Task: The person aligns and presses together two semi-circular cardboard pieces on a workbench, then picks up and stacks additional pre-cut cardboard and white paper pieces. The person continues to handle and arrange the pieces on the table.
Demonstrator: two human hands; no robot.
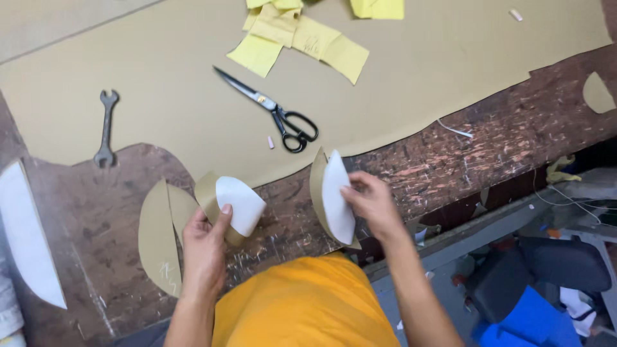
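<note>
Head view is looking down on a worn dark-brown wooden workbench [514, 138], scratched and pale-flecked, most of its far half lying under a large tan sheet of card or leather [418, 71] whose near edge is cut in wavy curves. Lying on that sheet: long black-handled tailor's scissors [273, 110], blades shut and pointing up-left; a grey open-ended steel spanner [105, 128] near the left cutout; a heap of yellow paper pattern pieces [302, 35] at the top edge. On the bare wood at left, a flat tan half-moon cut piece [159, 238] is resting, and a long white curved panel [26, 234] is lying at the far left border. Beyond the bench edge at right, grey floor, a dark seat [565, 263] and blue fabric [533, 324] are showing. Person in an orange top [302, 305] is standing at the bench. Left hand [204, 247] is reaching up from below, wrist straight, thumb and fingers clamping on a curled tan half-moon piece with white lining [234, 204], held just above the wood beside the flat piece. Right hand [373, 202] is coming in from the right, forearm angled down-right, fingers together and pinching a second tan half-moon piece with white facing [334, 196], held upright on edge, near the sheet's cut border. Both held pieces are well apart from each other.
</note>
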